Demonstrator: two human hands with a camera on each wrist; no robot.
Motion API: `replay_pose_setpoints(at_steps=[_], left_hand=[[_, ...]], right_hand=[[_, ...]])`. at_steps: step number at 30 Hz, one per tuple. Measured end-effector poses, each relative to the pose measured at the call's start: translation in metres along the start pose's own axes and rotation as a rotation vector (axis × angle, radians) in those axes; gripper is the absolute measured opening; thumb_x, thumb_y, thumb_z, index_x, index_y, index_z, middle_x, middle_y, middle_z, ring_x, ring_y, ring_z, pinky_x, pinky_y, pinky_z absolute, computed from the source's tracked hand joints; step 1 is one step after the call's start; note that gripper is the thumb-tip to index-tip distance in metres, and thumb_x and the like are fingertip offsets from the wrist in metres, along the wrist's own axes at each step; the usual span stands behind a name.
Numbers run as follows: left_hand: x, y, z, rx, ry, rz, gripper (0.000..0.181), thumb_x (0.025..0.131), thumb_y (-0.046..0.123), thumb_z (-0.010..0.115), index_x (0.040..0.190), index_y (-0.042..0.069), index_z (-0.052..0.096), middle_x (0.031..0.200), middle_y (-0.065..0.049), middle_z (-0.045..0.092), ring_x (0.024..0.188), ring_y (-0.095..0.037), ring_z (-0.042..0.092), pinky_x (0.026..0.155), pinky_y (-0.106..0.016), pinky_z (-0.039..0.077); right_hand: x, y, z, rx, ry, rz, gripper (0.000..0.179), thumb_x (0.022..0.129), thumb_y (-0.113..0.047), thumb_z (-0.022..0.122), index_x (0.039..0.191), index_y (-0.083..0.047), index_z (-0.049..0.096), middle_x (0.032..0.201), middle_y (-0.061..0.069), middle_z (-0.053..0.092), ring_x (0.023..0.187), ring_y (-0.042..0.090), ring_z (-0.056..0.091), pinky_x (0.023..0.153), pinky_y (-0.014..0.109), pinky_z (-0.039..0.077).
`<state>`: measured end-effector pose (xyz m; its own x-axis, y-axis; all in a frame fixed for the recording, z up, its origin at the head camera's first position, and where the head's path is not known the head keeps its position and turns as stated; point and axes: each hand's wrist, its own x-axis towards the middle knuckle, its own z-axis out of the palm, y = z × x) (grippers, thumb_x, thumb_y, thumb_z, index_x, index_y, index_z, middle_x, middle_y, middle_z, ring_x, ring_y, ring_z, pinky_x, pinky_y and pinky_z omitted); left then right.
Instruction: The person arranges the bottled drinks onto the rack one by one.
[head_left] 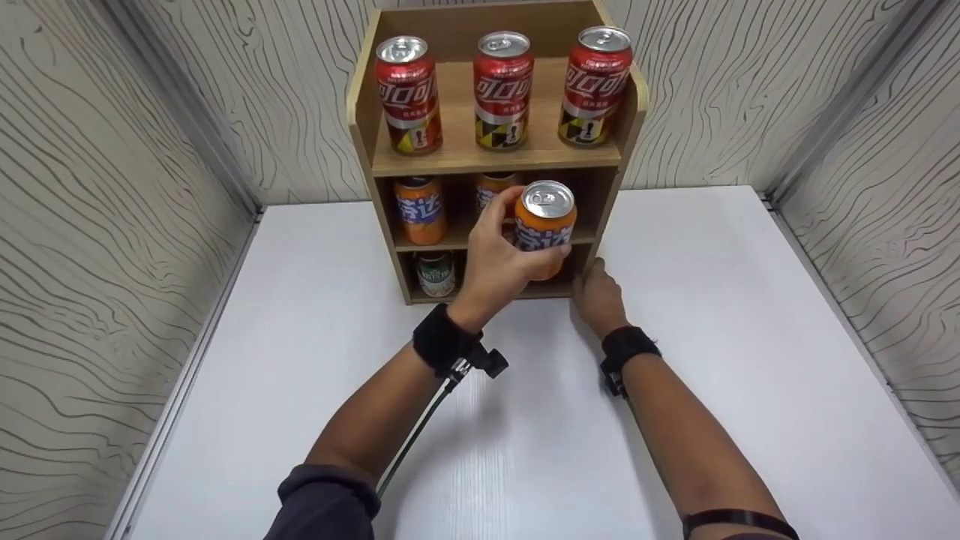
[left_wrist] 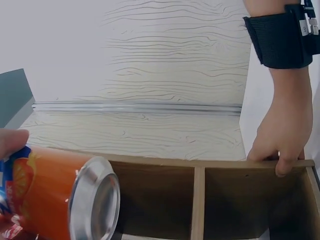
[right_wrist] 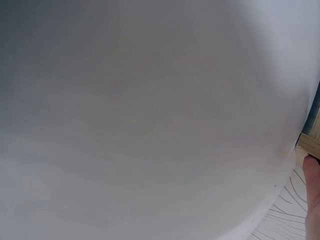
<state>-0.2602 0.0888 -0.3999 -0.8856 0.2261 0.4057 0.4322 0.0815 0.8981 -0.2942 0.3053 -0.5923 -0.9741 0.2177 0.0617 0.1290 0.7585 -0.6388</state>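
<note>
My left hand (head_left: 495, 259) grips an orange soda can (head_left: 541, 225) with blue-and-white lettering, held upright in front of the middle level of a small wooden shelf (head_left: 487, 160). In the left wrist view, the can's silver bottom (left_wrist: 102, 200) faces the shelf compartments. My right hand (head_left: 601, 300) holds the lower right edge of the shelf, its fingers bent over the panel in the left wrist view. Another orange can (head_left: 421, 211) stands at the left of the middle level. A further orange can (head_left: 495, 185) is partly hidden behind my left hand.
Three red cola cans, left (head_left: 411, 97), middle (head_left: 503, 90) and right (head_left: 596, 86), line the top level. A green-and-white can (head_left: 436, 274) stands at bottom left. The shelf sits on a white table (head_left: 322, 315) against wood-patterned walls (head_left: 292, 97).
</note>
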Motion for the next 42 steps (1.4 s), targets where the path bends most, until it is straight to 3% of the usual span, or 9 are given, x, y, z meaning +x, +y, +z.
replay_pose_setpoints(at_steps=[5, 10, 17, 30, 42], left_hand=[[0.003, -0.004, 0.009, 0.011, -0.004, -0.016, 0.08, 0.077, 0.012, 0.092, 0.145, 0.004, 0.051, 0.138, -0.015, 0.062, 0.123, -0.023, 0.062, 0.108, -0.037, 0.054], [0.008, -0.007, 0.018, 0.027, -0.011, -0.023, 0.081, 0.077, 0.014, 0.092, 0.145, 0.005, 0.051, 0.14, -0.014, 0.061, 0.127, -0.023, 0.06, 0.11, -0.033, 0.053], [0.015, -0.011, 0.027, 0.05, -0.01, -0.058, 0.08, 0.079, 0.018, 0.092, 0.147, 0.007, 0.05, 0.142, -0.011, 0.06, 0.129, -0.022, 0.058, 0.113, -0.037, 0.051], [0.028, -0.022, 0.046, 0.062, -0.03, -0.102, 0.079, 0.081, 0.02, 0.091, 0.148, 0.007, 0.049, 0.142, -0.011, 0.061, 0.129, -0.022, 0.06, 0.113, -0.038, 0.051], [0.041, -0.032, 0.048, 0.08, 0.011, -0.144, 0.078, 0.08, 0.021, 0.092, 0.144, 0.006, 0.052, 0.137, -0.012, 0.064, 0.123, -0.023, 0.062, 0.109, -0.038, 0.053]], right_hand=[[0.002, -0.001, 0.004, -0.007, -0.003, 0.008, 0.04, 0.108, -0.023, 0.044, 0.131, 0.01, 0.044, 0.11, 0.034, 0.07, 0.104, 0.05, 0.071, 0.085, 0.06, 0.057], [0.003, -0.001, 0.004, -0.015, 0.01, 0.011, 0.037, 0.108, -0.022, 0.044, 0.128, 0.009, 0.045, 0.105, 0.033, 0.07, 0.099, 0.049, 0.072, 0.08, 0.059, 0.057], [0.004, 0.0, 0.003, -0.041, 0.057, -0.028, 0.033, 0.108, -0.022, 0.044, 0.121, 0.008, 0.046, 0.094, 0.031, 0.069, 0.089, 0.05, 0.072, 0.074, 0.061, 0.056], [0.002, 0.002, -0.001, -0.045, 0.053, -0.011, 0.031, 0.109, -0.021, 0.044, 0.123, 0.007, 0.047, 0.096, 0.029, 0.069, 0.09, 0.049, 0.072, 0.074, 0.059, 0.057], [-0.003, -0.002, 0.003, -0.024, 0.037, -0.018, 0.032, 0.109, -0.017, 0.047, 0.127, 0.009, 0.046, 0.102, 0.032, 0.071, 0.095, 0.049, 0.073, 0.077, 0.057, 0.06]])
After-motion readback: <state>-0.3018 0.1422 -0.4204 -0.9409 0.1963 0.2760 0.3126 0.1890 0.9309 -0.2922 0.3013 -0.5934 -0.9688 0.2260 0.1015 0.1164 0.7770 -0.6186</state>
